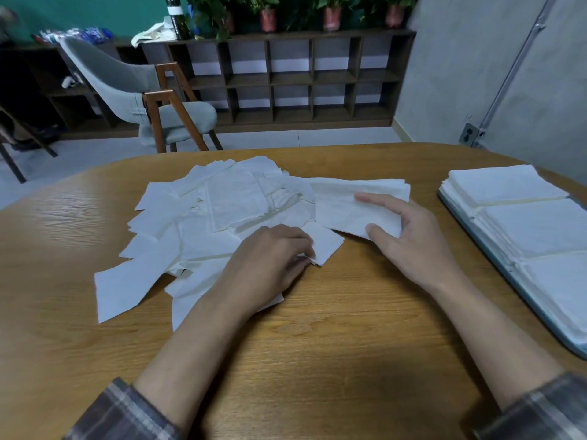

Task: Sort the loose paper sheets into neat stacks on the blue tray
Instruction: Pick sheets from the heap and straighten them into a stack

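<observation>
The job is sitting somewhere past halfway, by my judgement: three neat stacks (540, 227) are already lying on the blue tray (495, 258) at the right, while a wide loose pile (222, 211) is waiting on the table (317, 344). The right hand (409, 236) is gripping a small squared bundle (346, 204) between thumb and curled fingers, near the tray. The left hand (276, 252) is pinching the corner of a single sheet (324, 246) at the pile's edge.
</observation>
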`<state>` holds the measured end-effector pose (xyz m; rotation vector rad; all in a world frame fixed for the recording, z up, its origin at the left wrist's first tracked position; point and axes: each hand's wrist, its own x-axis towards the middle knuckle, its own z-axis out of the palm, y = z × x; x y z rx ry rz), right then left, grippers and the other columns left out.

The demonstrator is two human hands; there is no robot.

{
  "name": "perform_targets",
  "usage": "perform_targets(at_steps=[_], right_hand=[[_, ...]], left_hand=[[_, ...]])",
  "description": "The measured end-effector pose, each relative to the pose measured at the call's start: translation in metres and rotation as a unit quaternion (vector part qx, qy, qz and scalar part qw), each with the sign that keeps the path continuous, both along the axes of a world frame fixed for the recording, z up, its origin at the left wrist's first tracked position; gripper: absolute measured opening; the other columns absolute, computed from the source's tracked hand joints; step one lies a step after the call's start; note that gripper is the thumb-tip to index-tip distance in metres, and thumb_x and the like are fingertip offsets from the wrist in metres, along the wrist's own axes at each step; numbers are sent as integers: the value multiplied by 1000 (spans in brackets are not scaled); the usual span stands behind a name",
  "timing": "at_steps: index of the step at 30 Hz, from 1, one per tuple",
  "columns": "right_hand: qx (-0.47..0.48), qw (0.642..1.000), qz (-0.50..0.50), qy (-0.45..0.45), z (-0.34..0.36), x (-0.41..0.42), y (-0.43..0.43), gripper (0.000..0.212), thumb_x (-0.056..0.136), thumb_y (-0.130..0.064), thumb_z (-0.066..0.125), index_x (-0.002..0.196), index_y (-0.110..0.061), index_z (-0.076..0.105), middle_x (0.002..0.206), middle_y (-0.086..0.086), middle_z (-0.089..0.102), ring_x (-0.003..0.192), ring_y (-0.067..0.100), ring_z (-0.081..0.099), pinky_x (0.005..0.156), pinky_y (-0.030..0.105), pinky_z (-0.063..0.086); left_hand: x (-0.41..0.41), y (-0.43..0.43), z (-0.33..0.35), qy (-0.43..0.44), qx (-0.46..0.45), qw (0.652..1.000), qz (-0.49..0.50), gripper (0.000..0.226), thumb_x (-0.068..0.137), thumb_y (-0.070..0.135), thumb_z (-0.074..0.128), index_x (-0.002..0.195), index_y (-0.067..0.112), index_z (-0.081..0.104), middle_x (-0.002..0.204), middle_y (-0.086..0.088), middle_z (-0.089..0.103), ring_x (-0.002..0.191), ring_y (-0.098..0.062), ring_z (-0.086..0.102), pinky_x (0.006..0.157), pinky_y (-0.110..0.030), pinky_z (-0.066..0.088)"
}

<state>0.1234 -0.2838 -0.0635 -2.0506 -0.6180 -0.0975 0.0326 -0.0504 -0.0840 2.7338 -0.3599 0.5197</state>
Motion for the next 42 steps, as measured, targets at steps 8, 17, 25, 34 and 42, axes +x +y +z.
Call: perform_targets(at_steps=[8, 17, 25, 34, 42], right_hand=[[-24, 996, 82, 2, 2, -3, -3, 59, 89, -7, 74, 133, -46, 66, 131, -19, 60, 116, -1, 54, 91, 16, 42], [65, 996, 65, -13, 0, -10, 7, 6, 92, -24, 79, 94, -28, 83, 88, -7, 77, 84, 11, 68, 74, 24, 47], [251, 929, 136, 236, 10, -7, 2, 29, 87, -17, 72, 115, -8, 77, 113, 9, 79, 104, 25, 76, 87, 31, 60], [234, 917, 135, 293, 5, -12, 11, 37, 85, -24, 72, 119, -10, 74, 115, 9, 79, 107, 24, 75, 88, 32, 59], [240, 928, 133, 253, 6, -14, 13, 32, 90, -15, 69, 122, -16, 72, 117, 3, 79, 108, 19, 74, 90, 30, 59]], left_hand=[[-8, -16, 16, -45, -224, 973, -4, 7, 99, 20, 75, 101, 20, 81, 96, 18, 78, 94, 3, 71, 83, -18, 52], [-13, -36, 23, -66, -299, 952, -3, 33, 96, 26, 78, 128, 24, 70, 101, 11, 75, 98, -10, 70, 86, -23, 55], [-12, -19, 36, 3, -490, 870, 56, 37, 90, 19, 84, 121, 34, 69, 85, -4, 74, 89, -18, 73, 70, -33, 56], [-10, -21, 36, 35, -490, 868, 70, 40, 84, 17, 89, 117, 32, 72, 77, 0, 74, 79, -8, 71, 62, -17, 49], [-8, -21, 28, -12, -461, 882, 98, 36, 83, 25, 90, 114, 34, 73, 97, 6, 72, 94, -7, 69, 76, -19, 52]])
